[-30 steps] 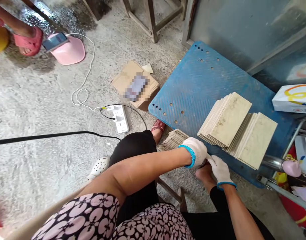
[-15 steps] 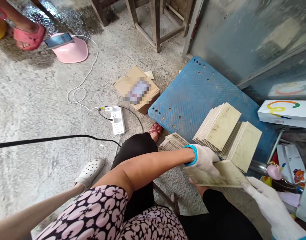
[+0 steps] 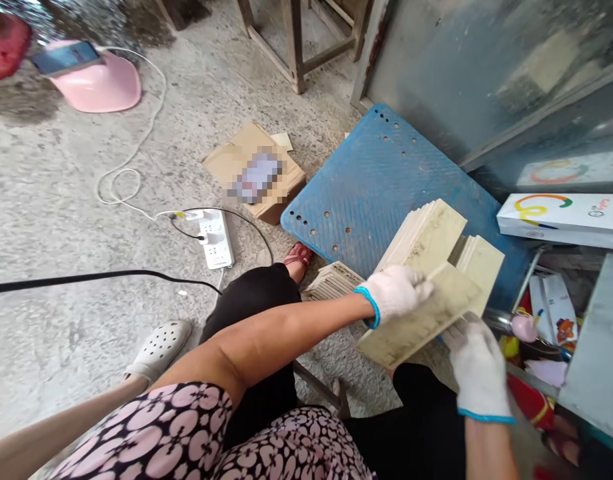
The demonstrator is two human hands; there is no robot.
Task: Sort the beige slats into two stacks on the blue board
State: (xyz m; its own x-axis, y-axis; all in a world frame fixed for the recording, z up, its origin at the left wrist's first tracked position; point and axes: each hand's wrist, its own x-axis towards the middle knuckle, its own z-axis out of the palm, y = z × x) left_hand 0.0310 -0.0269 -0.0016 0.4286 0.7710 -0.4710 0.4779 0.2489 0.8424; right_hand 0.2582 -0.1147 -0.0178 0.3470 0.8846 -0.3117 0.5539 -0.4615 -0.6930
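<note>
A pale, flat rectangular board [image 3: 421, 320] with dark smudges is tilted in front of me, over the near side of two stacks. My left hand [image 3: 399, 293], in a white glove with a blue cuff, grips its upper left edge, with fingers lying across the face. At the lower right edge is my right hand [image 3: 479, 363], gloved too; its fingertips meet the edge, but they are blurred and partly hidden. Behind the board stand a left stack of similar boards [image 3: 431, 230] and a right stack [image 3: 483, 263], both leaning on a blue plastic platform [image 3: 356, 177].
More boards [image 3: 333, 280] lie by my left forearm. Beyond are a cardboard box [image 3: 236, 150], a white power strip [image 3: 217, 247] with cables, and a pink cap [image 3: 103, 83] bearing a phone. A white carton [image 3: 561, 217] and a metal-framed panel [image 3: 461, 80] bound the right side.
The board has turned and risen toward the stacks. My right hand has moved left and up along its edge, while my left hand has shifted slightly left. The whole view has shifted a little.
</note>
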